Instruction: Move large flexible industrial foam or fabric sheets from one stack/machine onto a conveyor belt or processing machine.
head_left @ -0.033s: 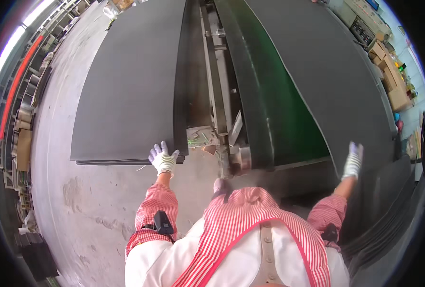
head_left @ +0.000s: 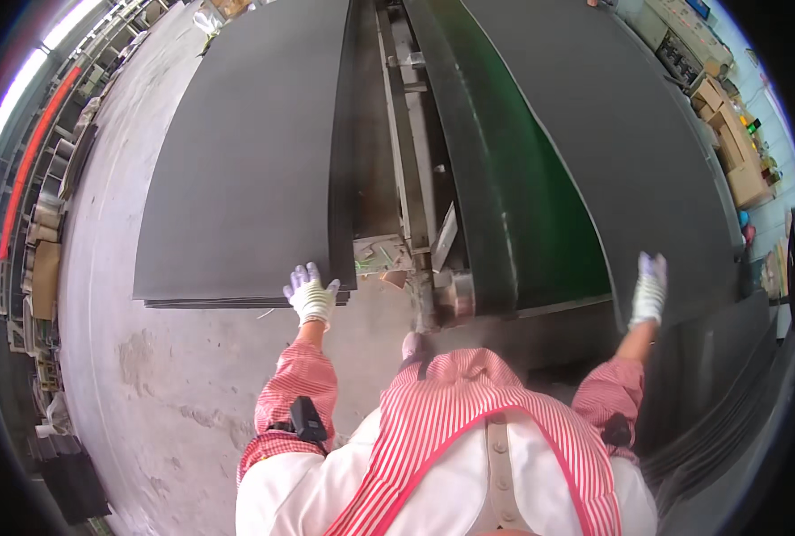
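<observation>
My gloved left hand (head_left: 311,297) rests with fingers spread on the near right corner of a stack of large dark grey sheets (head_left: 236,179). My gloved right hand (head_left: 649,290) has its fingers stretched out over the near part of a wide grey sheet (head_left: 612,125). Whether it presses on the sheet or hovers just above, I cannot tell. That sheet partly covers a dark green belt (head_left: 545,232) of a long machine.
Between stack and belt runs a metal frame (head_left: 406,161) with a roller (head_left: 457,297) at its near end. More dark sheets (head_left: 728,402) are piled at the lower right. Cardboard boxes (head_left: 732,152) stand at the far right, shelving (head_left: 44,205) along the left. Concrete floor (head_left: 120,295) lies left of the stack.
My right hand has shifted slightly left and away from me, and the wide sheet's left edge has moved a little left. My left hand has slid slightly right on the stack.
</observation>
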Tool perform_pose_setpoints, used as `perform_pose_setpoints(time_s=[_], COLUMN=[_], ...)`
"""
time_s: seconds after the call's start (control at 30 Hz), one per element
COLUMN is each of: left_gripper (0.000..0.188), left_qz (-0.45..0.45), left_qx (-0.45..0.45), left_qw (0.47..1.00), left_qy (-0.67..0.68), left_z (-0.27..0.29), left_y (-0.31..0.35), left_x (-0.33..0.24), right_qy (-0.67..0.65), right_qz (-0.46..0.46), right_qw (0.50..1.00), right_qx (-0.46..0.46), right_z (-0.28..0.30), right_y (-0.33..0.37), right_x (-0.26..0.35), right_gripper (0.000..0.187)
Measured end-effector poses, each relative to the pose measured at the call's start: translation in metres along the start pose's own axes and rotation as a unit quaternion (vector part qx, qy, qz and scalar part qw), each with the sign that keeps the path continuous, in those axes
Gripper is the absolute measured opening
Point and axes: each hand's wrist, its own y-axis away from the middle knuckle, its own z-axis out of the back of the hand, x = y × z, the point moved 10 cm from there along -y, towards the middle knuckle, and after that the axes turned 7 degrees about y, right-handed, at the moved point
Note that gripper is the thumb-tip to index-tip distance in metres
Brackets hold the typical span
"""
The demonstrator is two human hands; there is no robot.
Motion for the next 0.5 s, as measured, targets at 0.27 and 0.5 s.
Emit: perform_pose_setpoints(time_s=[0.27,0.5], left_gripper=[0.071,0.076], left_qz=[-0.028,-0.294], left_qx=[0.036,-0.024], left_qw=[0.998,0.953], left_qy=[0.033,-0.063], left_z=[0.071,0.028], left_y=[-0.028,0.0], left_x=[0.033,-0.005], right_qy=[-0.018,0.138], right_qz=[0.289,0.303], right_qw=[0.804,0.669], right_qx=[0.519,0.665], right_z=[-0.273,-0.337], right_y=[0.245,0.355], right_x=[0.172,0.127], right_gripper=[0.054,0.069])
